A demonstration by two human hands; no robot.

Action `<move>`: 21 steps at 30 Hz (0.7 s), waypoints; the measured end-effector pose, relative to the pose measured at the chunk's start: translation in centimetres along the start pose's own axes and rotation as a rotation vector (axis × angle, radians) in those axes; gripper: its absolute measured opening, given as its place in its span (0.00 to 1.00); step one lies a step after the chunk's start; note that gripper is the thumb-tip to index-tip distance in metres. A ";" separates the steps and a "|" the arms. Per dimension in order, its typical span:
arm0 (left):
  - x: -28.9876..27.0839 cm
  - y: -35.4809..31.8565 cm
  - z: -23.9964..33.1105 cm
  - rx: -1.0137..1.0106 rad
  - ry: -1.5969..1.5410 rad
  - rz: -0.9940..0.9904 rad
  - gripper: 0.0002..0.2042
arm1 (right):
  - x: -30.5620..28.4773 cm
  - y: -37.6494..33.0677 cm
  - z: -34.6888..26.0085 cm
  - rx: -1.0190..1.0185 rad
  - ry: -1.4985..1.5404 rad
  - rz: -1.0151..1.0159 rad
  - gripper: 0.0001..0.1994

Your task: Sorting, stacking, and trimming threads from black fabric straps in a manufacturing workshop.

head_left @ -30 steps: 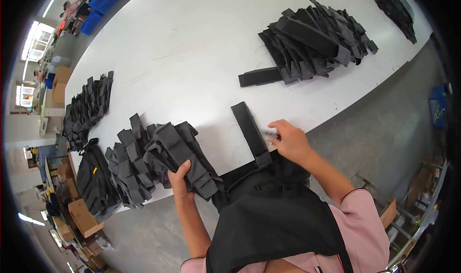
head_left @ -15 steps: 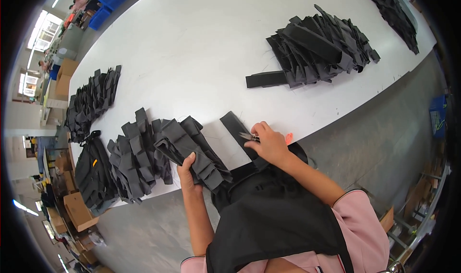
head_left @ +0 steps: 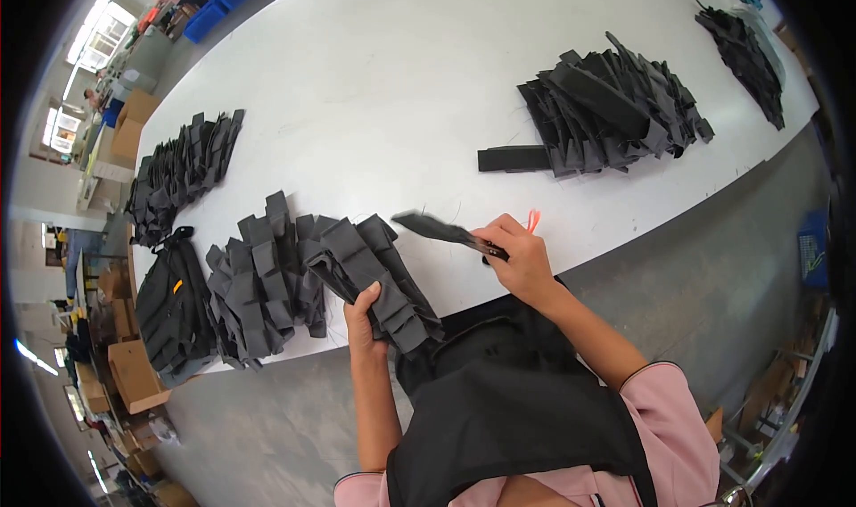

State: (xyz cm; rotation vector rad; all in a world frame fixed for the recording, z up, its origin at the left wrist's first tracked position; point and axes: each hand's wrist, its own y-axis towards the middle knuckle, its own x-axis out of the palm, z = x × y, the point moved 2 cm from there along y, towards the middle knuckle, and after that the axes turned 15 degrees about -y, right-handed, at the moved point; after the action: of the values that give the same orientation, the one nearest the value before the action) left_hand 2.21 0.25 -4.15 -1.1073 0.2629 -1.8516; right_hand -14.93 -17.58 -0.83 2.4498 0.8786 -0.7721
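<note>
My left hand (head_left: 363,321) is closed round the near end of a bundle of folded black fabric strips (head_left: 367,271), thumb on top, at the table's front edge. To the right, my right hand (head_left: 519,255) pinches one black fabric strip (head_left: 432,228), raised above the table and pointing left. Small dark thread snips (head_left: 496,252) show in the same hand, partly hidden by the fingers. A pink-orange tag or ribbon (head_left: 533,220) sticks up behind that hand. Left of the bundle lies a row of similar folded strips (head_left: 260,280).
The white table (head_left: 374,106) curves across the view. A large pile of black strips (head_left: 615,110) lies at right, another pile (head_left: 183,173) at left. A black backpack (head_left: 174,306) rests at the near left edge. Farther right lies dark fabric (head_left: 744,61). Cardboard boxes (head_left: 138,375) stand beyond the left edge.
The single strip, lying flat near the table edge before, is now lifted and swung to point left in my right hand. My left hand stays on the bundle; the whole view has shifted slightly.
</note>
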 end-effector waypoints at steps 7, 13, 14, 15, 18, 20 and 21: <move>1.9 -0.3 0.1 0.061 0.020 -0.014 0.21 | -0.1 0.0 -0.8 -0.479 -0.296 0.274 0.19; 1.9 -0.3 0.5 -0.012 0.116 -0.033 0.21 | 0.7 -0.3 -1.6 -0.372 -0.027 0.139 0.19; 2.0 -0.3 0.5 -0.006 0.116 -0.032 0.21 | 0.9 -0.3 -2.0 -0.377 0.036 0.100 0.19; 2.5 -0.4 0.0 -0.053 0.130 -0.065 0.22 | 1.0 -0.4 -2.2 -0.378 0.092 0.063 0.18; 3.7 -0.7 -2.1 -0.191 0.094 -0.164 0.25 | 3.3 -0.9 -1.2 -0.246 0.232 0.006 0.12; 3.1 -0.6 -3.5 -0.230 0.067 -0.175 0.26 | 3.7 -1.0 -0.6 -0.157 0.275 0.010 0.08; 2.3 -0.5 -4.1 -0.225 0.053 -0.159 0.27 | 4.2 -1.3 -0.8 -0.060 0.364 -0.066 0.09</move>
State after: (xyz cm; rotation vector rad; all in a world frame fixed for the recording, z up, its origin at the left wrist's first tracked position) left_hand -1.68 -2.38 -4.85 -1.2634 0.4333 -2.0321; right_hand -12.84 -14.38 -3.14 2.5603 1.0987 -0.3158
